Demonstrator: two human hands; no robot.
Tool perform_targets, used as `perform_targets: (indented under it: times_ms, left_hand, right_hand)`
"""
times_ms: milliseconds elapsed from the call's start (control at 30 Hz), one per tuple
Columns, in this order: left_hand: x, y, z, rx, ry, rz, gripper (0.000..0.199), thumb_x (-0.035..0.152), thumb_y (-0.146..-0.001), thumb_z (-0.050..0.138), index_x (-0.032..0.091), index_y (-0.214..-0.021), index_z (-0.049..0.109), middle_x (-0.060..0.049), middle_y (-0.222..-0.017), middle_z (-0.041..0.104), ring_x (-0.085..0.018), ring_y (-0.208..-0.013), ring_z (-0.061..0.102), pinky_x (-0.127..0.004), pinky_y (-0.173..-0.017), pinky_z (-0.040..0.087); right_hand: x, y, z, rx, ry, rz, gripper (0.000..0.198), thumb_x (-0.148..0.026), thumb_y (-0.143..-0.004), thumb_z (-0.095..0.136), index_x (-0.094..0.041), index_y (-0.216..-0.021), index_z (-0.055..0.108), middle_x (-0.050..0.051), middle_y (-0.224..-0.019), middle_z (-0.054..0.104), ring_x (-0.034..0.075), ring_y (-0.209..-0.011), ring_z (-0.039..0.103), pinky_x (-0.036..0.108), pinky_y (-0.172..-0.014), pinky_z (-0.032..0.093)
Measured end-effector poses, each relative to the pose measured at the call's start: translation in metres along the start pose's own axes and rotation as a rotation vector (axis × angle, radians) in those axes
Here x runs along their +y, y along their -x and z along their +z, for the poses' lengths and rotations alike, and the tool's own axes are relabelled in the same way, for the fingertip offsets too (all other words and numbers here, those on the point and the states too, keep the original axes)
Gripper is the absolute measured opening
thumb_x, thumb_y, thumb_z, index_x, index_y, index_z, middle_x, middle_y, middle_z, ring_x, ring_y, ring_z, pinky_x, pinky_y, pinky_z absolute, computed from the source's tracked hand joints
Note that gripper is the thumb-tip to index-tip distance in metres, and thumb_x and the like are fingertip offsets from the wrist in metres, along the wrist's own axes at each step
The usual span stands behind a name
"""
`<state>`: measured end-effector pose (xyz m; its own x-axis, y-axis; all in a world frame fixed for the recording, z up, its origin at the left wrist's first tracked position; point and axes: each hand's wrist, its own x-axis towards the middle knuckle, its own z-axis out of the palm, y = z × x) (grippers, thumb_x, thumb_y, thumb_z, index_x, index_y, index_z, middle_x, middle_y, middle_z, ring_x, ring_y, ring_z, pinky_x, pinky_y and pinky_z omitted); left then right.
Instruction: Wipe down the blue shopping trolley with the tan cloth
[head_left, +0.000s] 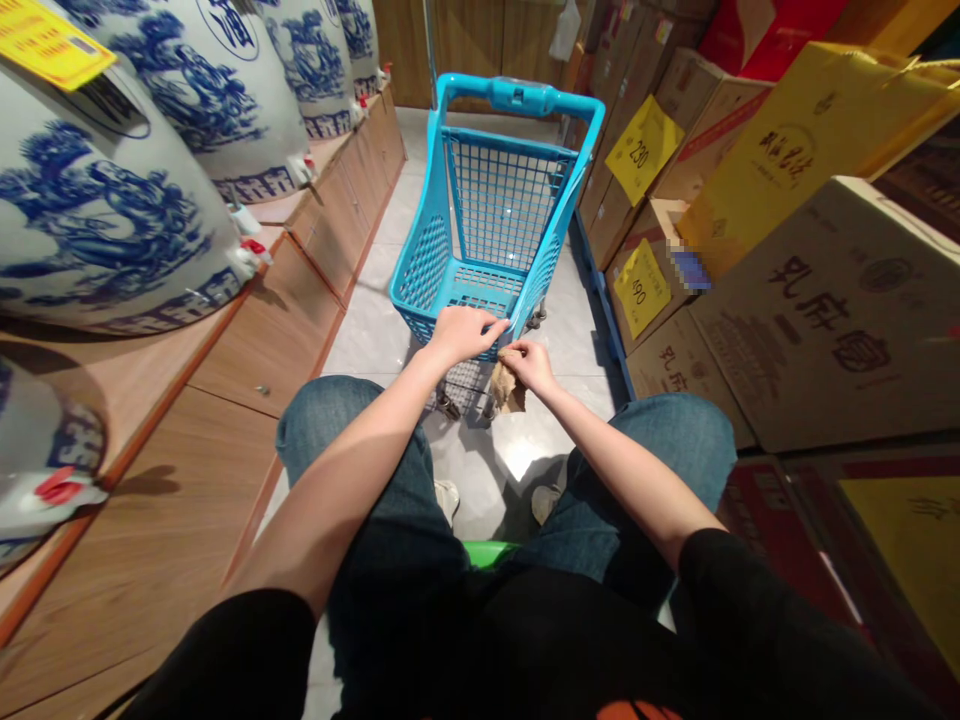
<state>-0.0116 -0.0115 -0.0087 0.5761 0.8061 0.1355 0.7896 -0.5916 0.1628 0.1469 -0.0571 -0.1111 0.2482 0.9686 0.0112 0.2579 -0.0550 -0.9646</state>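
Observation:
A turquoise plastic shopping cart (495,210) stands in the aisle in front of my knees, its basket empty. My left hand (463,332) rests on the cart's near rim, fingers curled over the edge. My right hand (529,362) is just right of it, pinching a crumpled brown cloth (508,388) that hangs down against the cart's front. I am seated, with blue jeans and black sleeves in view.
Large blue-and-white ceramic jars (112,200) with taps sit on a wooden cabinet (247,360) to the left. Cardboard boxes (825,310) with yellow price tags (641,288) are stacked on the right. The grey tiled aisle floor (390,320) runs ahead past the cart.

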Motion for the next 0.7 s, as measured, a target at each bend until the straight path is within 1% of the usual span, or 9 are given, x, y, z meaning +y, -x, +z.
perform_targets:
  times_ms: [67, 200, 267, 333, 433, 567, 700]
  left_hand:
    - [-0.001, 0.000, 0.000, 0.004, 0.003, 0.003, 0.052, 0.053, -0.110, 0.042, 0.027, -0.110, 0.087, -0.009, -0.109, 0.085, -0.031, -0.107, 0.078, -0.036, -0.076, 0.045]
    - [0.000, -0.001, 0.003, 0.007, -0.001, 0.004, 0.053, 0.054, -0.110, 0.041, 0.027, -0.110, 0.087, -0.009, -0.109, 0.085, -0.031, -0.107, 0.078, -0.036, -0.076, 0.045]
    - [0.000, -0.001, 0.004, 0.009, 0.000, 0.004, 0.054, 0.055, -0.110, 0.041, 0.026, -0.108, 0.087, -0.010, -0.109, 0.085, -0.031, -0.108, 0.078, -0.036, -0.076, 0.045]
    - [0.001, -0.002, 0.004, 0.008, 0.007, 0.006, 0.055, 0.056, -0.110, 0.040, 0.026, -0.107, 0.087, -0.010, -0.108, 0.085, -0.031, -0.107, 0.078, -0.036, -0.076, 0.045]
    - [0.000, -0.002, 0.003, 0.001, 0.009, -0.002, 0.057, 0.057, -0.110, 0.040, 0.026, -0.106, 0.087, -0.010, -0.107, 0.085, -0.031, -0.107, 0.078, -0.036, -0.076, 0.045]
    - [0.001, -0.001, 0.002, 0.000, 0.015, 0.003, 0.055, 0.056, -0.110, 0.040, 0.026, -0.109, 0.087, -0.010, -0.109, 0.085, -0.030, -0.108, 0.078, -0.036, -0.077, 0.045]
    - [0.002, -0.001, 0.001, -0.004, 0.019, 0.006, 0.055, 0.055, -0.110, 0.040, 0.026, -0.110, 0.086, -0.010, -0.110, 0.085, -0.030, -0.108, 0.078, -0.035, -0.077, 0.045]
  right_hand:
    - [-0.006, -0.001, -0.003, 0.020, -0.009, -0.035, 0.014, -0.032, -0.065, 0.066, -0.020, -0.070, 0.070, -0.001, -0.068, 0.070, 0.018, -0.067, 0.061, 0.031, -0.071, 0.050]
    - [-0.020, 0.000, -0.013, 0.055, -0.010, -0.172, 0.017, -0.034, -0.068, 0.067, -0.020, -0.076, 0.072, 0.001, -0.076, 0.074, 0.020, -0.075, 0.064, 0.031, -0.075, 0.052]
    - [-0.023, 0.001, -0.015, 0.053, -0.005, -0.178, 0.015, -0.032, -0.069, 0.066, -0.020, -0.076, 0.070, 0.001, -0.077, 0.074, 0.020, -0.077, 0.065, 0.031, -0.076, 0.053]
    - [-0.025, 0.002, -0.015, 0.043, -0.009, -0.150, 0.013, -0.032, -0.069, 0.065, -0.021, -0.075, 0.069, 0.001, -0.077, 0.073, 0.019, -0.076, 0.065, 0.031, -0.077, 0.054]
    - [-0.029, 0.001, -0.018, 0.045, 0.001, -0.131, 0.015, -0.031, -0.067, 0.065, -0.020, -0.075, 0.070, 0.001, -0.076, 0.073, 0.020, -0.075, 0.065, 0.032, -0.076, 0.053]
    - [-0.038, 0.002, -0.026, 0.096, 0.027, -0.211, 0.020, -0.029, -0.064, 0.063, -0.020, -0.079, 0.072, 0.002, -0.081, 0.076, 0.022, -0.079, 0.067, 0.034, -0.080, 0.053]
    - [-0.041, 0.008, -0.028, 0.111, 0.029, -0.263, 0.019, -0.030, -0.066, 0.063, -0.021, -0.081, 0.072, 0.003, -0.085, 0.078, 0.023, -0.083, 0.068, 0.035, -0.083, 0.055]
